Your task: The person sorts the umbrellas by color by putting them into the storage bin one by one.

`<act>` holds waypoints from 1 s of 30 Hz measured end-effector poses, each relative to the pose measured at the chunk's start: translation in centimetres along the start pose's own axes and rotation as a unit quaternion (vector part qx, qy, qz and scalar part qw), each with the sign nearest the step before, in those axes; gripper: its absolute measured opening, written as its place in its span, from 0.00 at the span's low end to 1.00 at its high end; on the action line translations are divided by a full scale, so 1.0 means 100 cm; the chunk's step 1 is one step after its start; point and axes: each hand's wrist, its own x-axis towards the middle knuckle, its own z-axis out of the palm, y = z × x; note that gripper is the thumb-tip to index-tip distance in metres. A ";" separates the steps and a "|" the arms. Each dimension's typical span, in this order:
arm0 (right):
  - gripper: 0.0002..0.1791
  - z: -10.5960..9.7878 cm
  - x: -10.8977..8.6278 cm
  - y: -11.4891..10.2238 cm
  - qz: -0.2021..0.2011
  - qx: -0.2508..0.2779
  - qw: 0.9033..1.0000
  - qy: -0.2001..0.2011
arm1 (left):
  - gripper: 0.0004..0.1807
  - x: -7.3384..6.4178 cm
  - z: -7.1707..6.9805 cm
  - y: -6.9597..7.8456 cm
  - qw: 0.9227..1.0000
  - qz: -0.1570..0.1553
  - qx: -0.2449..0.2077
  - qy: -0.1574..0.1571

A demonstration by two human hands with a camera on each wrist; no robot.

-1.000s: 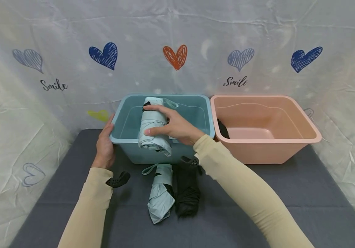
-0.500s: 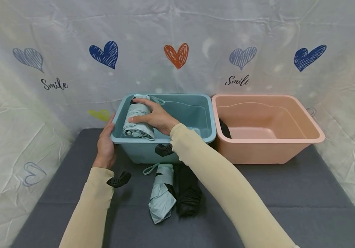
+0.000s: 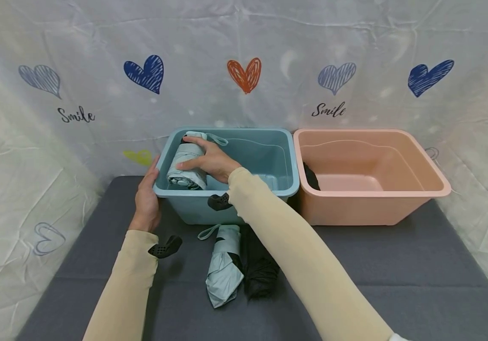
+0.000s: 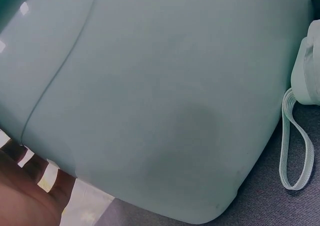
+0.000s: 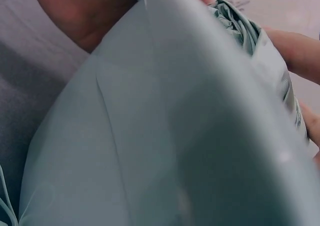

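My right hand (image 3: 214,161) grips a folded light blue umbrella (image 3: 185,177) from above, thumb on the near side and fingers further back. It lies inside the left part of the blue bin (image 3: 197,210), its wrist loop trailing to the right. My left hand (image 3: 147,203) rests against the bin's left side with fingers extended up to the rim; the left wrist view shows these fingers (image 4: 62,188) along the wall. Over the bin's blurred rim, the right wrist view shows part of the held umbrella (image 5: 272,61).
On the dark tablecloth in front of the bin lie another light blue umbrella (image 3: 224,270) and a folded black umbrella (image 3: 261,277), partly under my right sleeve. A pink bin (image 3: 363,208) stands to the right, a black object (image 3: 311,177) at its left inner wall.
My right hand has carried the umbrella left and down, from over the blue bin's front rim into its left part. My left hand has stayed at the bin's side.
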 end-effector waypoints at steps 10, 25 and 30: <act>0.46 0.012 0.009 0.007 0.028 -0.037 0.999 0.013 | 0.29 -0.004 -0.001 -0.001 1.000 -0.008 0.004 0.004; 0.51 0.015 0.013 0.010 0.070 -0.113 0.991 -0.013 | 0.29 -0.001 -0.001 -0.002 1.000 -0.009 0.003 -0.004; 0.52 0.014 0.014 0.009 0.070 -0.117 0.991 -0.010 | 0.29 -0.001 -0.001 0.000 1.000 -0.011 0.001 0.002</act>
